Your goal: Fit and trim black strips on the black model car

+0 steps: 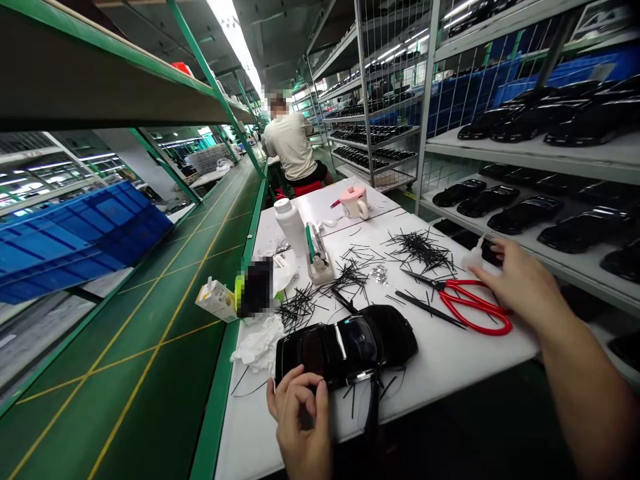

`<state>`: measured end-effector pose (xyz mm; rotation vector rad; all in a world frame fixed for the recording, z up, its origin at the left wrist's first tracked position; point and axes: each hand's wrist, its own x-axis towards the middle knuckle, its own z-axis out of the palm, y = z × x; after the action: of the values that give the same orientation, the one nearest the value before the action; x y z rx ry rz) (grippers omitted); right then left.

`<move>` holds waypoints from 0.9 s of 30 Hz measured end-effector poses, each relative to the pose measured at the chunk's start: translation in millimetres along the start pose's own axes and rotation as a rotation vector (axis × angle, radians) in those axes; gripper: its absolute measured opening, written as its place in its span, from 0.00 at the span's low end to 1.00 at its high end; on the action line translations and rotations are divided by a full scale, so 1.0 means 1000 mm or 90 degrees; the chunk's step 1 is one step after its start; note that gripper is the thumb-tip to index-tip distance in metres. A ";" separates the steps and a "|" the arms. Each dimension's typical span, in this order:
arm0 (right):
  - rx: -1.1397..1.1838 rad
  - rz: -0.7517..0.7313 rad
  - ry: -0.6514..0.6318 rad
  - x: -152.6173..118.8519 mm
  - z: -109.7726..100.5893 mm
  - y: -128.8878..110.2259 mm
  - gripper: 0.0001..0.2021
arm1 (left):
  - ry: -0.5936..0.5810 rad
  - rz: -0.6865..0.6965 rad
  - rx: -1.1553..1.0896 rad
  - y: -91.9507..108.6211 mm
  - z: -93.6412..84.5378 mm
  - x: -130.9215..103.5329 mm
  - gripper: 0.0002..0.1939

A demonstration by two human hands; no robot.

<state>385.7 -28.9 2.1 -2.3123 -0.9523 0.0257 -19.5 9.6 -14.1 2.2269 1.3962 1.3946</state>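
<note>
A glossy black model car (345,343) stands on the white table (425,380), with a door swung out toward the near edge. My left hand (303,417) is at the car's left end, its fingers curled; what they hold, if anything, is too small to tell. At the right, my right hand (520,283) has its fingers closed round a small white bottle (473,255) with a thin tip. Red-handled scissors (475,307) lie just beside that hand. Dark tweezers (427,308) lie between the scissors and the car.
Piles of thin black strips (423,252), a tool tray (319,257), a white bottle (290,223), a lidded mug (354,202) and crumpled tissue (257,343) are on the table. A green conveyor (165,320) runs left; racks (525,153) stand right. A person (293,143) sits ahead.
</note>
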 end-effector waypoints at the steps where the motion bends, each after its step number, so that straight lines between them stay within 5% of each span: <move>1: 0.010 -0.018 0.025 -0.009 -0.002 -0.004 0.29 | -0.004 -0.009 0.004 0.002 0.000 0.000 0.15; 5: 0.087 -0.193 -0.110 -0.050 0.007 -0.028 0.14 | -0.003 -0.009 -0.016 0.016 0.000 0.004 0.14; 9: 0.000 -0.328 -0.174 -0.071 0.026 -0.044 0.14 | -0.021 0.033 -0.035 0.033 -0.001 0.012 0.14; 13: 0.104 -0.346 -0.169 -0.070 0.015 -0.050 0.16 | -0.069 0.028 -0.082 0.047 0.000 0.013 0.14; 20: 0.615 -0.243 -0.308 -0.098 -0.019 -0.094 0.07 | -0.108 -0.069 -0.192 0.060 0.006 0.008 0.15; 27: 0.606 -0.255 -0.443 -0.119 0.006 -0.115 0.07 | -0.147 -0.147 -0.200 0.066 0.004 0.011 0.15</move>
<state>224.4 -39.3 36.1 -1.1969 -1.3283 0.9438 25.6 -16.4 27.7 1.8906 1.2168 1.1476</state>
